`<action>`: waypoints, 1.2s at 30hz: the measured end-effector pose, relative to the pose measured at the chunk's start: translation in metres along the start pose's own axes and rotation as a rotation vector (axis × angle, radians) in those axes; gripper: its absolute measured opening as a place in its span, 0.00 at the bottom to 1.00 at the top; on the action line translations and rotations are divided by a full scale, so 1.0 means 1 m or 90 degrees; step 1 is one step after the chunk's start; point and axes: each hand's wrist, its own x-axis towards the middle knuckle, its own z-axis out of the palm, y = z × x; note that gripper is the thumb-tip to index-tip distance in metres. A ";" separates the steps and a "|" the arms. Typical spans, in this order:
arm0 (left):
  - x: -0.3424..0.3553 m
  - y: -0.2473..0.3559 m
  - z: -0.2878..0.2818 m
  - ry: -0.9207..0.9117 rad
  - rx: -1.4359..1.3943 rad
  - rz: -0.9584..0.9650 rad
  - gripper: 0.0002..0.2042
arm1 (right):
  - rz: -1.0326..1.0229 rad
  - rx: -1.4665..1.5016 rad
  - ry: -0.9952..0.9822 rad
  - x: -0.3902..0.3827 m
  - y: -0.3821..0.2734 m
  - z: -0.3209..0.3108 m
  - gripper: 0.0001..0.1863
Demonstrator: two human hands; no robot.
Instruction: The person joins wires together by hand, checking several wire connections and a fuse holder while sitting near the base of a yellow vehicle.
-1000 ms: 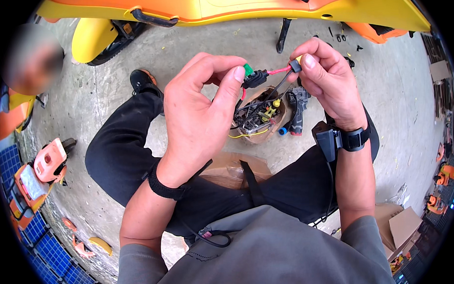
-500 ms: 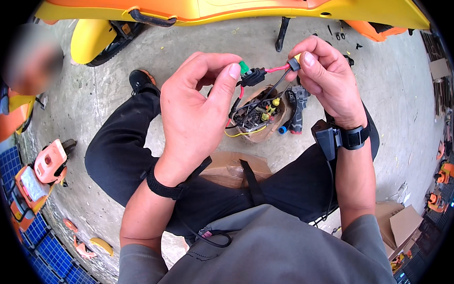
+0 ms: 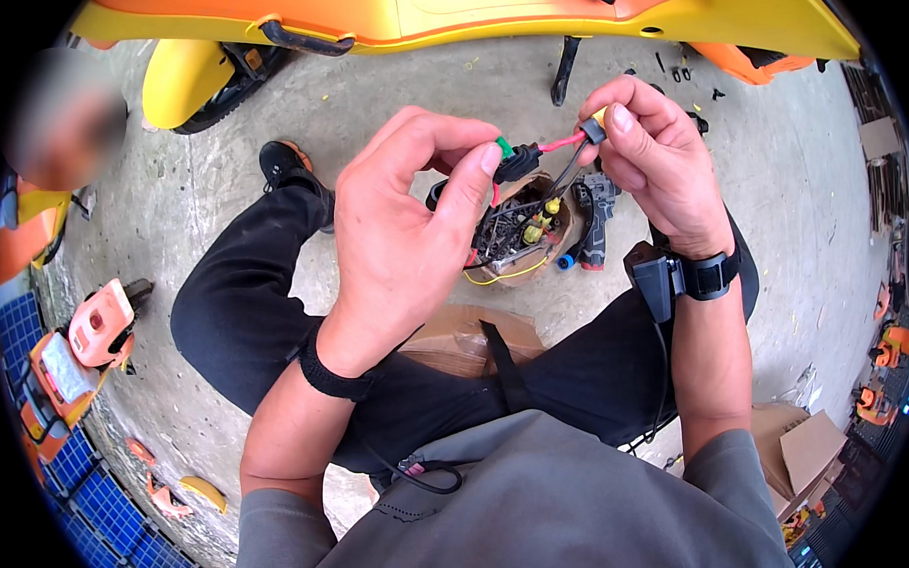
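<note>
My left hand pinches a small black fuse holder with a green piece between thumb and index finger. A pink-red wire runs from it to a yellow connector with a dark collar, held in my right hand between thumb and fingers. Black and red cables hang beneath, over a cardboard box of small dark hardware on the floor. A yellow-handled tool lies in that box; a cordless power tool rests beside it.
An orange-yellow vehicle body spans the top. A cardboard piece lies between my legs, an open box at lower right. Scooter parts and blue grid-patterned panels line the left side, near another person.
My left hand with the fuse holder shifted slightly left, then back right and a little down, closer to my right hand. My right hand has barely moved.
</note>
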 end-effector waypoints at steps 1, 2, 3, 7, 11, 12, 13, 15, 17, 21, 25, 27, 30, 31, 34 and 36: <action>0.000 0.000 -0.001 -0.018 -0.010 -0.005 0.04 | 0.002 0.004 0.001 0.000 0.000 -0.001 0.10; 0.001 0.002 -0.004 -0.069 -0.075 -0.062 0.04 | 0.004 0.009 0.002 0.000 0.000 -0.002 0.10; 0.004 0.005 -0.008 -0.121 -0.139 -0.118 0.04 | 0.007 0.013 0.004 0.000 0.000 -0.003 0.10; 0.004 0.001 -0.009 -0.192 -0.253 -0.198 0.04 | 0.007 0.021 0.005 0.000 -0.002 -0.002 0.10; 0.004 -0.001 -0.008 -0.217 -0.350 -0.209 0.05 | 0.000 0.025 -0.001 0.000 -0.004 -0.002 0.10; 0.004 -0.002 -0.008 -0.231 -0.366 -0.219 0.05 | -0.004 0.027 -0.003 0.000 -0.004 -0.002 0.10; 0.004 -0.003 -0.008 -0.245 -0.382 -0.229 0.05 | -0.006 0.030 -0.005 0.000 -0.005 -0.003 0.10; 0.004 -0.005 -0.009 -0.275 -0.405 -0.252 0.05 | -0.009 0.036 -0.008 -0.001 -0.005 -0.003 0.10; 0.003 -0.005 -0.008 -0.288 -0.428 -0.270 0.05 | -0.008 0.036 -0.011 -0.002 -0.006 -0.003 0.11; 0.001 -0.003 -0.003 -0.225 -0.409 -0.270 0.05 | 0.019 -0.008 0.062 0.000 -0.008 0.003 0.13; 0.001 -0.005 0.002 -0.101 -0.303 -0.219 0.04 | -0.003 -0.148 0.245 0.006 -0.005 0.012 0.13; 0.002 -0.004 0.004 -0.051 -0.191 -0.177 0.06 | -0.028 -0.209 0.218 0.005 -0.006 0.013 0.14; -0.001 -0.012 0.010 -0.013 -0.079 -0.096 0.08 | 0.094 -0.150 0.060 -0.006 -0.009 0.039 0.14; -0.002 -0.016 0.011 0.001 -0.048 -0.059 0.08 | 0.121 -0.136 0.019 -0.005 -0.007 0.047 0.14; -0.003 -0.021 0.017 0.023 0.031 0.023 0.09 | 0.092 -0.114 0.011 -0.004 0.011 0.054 0.16; -0.005 -0.023 0.019 0.010 0.072 0.038 0.09 | 0.101 -0.105 0.020 -0.004 0.013 0.056 0.15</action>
